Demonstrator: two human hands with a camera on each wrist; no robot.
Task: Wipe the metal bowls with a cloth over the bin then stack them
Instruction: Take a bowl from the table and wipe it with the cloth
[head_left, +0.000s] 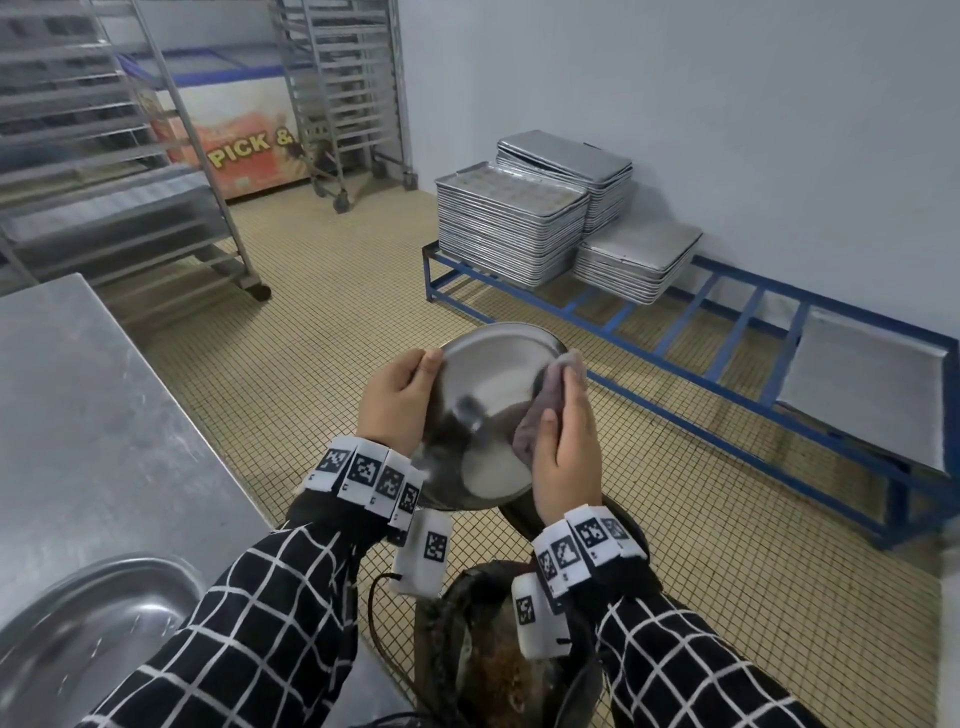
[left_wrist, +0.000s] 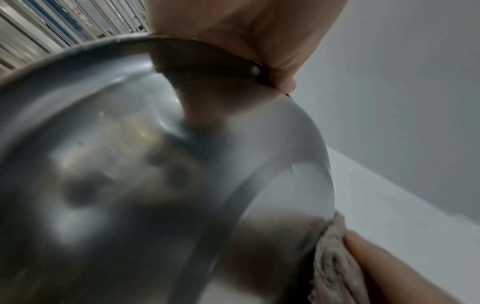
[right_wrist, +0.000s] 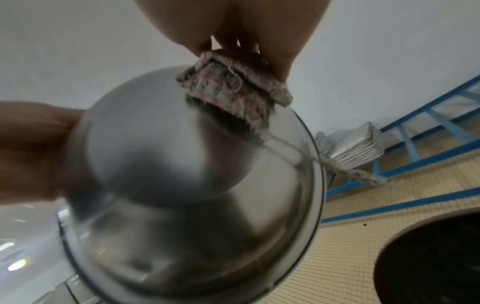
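Below the wrists, dark bin (head_left: 498, 649) with debris inside. Above it, tilted metal bowl (head_left: 485, 410), outer side facing the camera, apparently. Left hand (head_left: 397, 400) curled on its left rim; right hand (head_left: 563, 452) pressing folded cloth (head_left: 540, 410) against right edge. 1 more bowl (head_left: 88, 639) on steel table (head_left: 83, 395), nearer left hand for stacking.

The dark round bin (head_left: 498, 654) is being largely covered by both checked sleeves and wrist tags, its contents blurring. A second round metal bowl (head_left: 88, 623) on the steel counter (head_left: 78, 395) is running off the head view's lower left edge. The left hand's fingers are hiding behind the held shiny metal bowl (head_left: 483, 410).
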